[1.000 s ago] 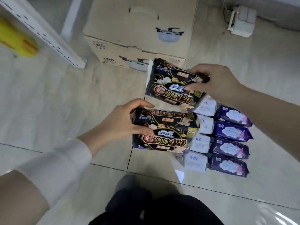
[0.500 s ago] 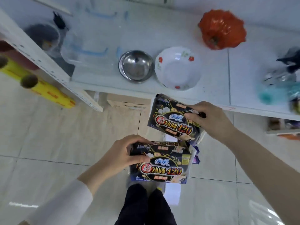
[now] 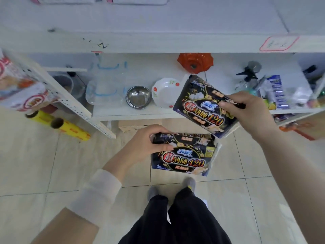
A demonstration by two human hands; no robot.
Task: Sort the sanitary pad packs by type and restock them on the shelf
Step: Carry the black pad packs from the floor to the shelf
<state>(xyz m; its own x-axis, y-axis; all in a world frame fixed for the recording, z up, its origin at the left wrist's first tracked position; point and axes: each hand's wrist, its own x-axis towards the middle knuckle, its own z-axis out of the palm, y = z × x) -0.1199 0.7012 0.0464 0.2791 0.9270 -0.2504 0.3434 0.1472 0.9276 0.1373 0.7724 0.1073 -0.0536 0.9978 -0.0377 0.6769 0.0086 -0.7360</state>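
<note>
L hand (image 3: 147,143) fingers curl round left end of 2 stacked packs (image 3: 184,159), long axis left-right, above floor (image 3: 52,164). R hand (image 3: 246,110) pinches right end of 1 single pack (image 3: 202,103), tilted down-right, over shelf (image 3: 140,115) front edge.

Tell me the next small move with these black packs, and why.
Probably raise the right hand and set its black pack onto the upper shelf, bare near its edge: the left hand grips matching packs, and the lower shelf holds bowls.
</note>
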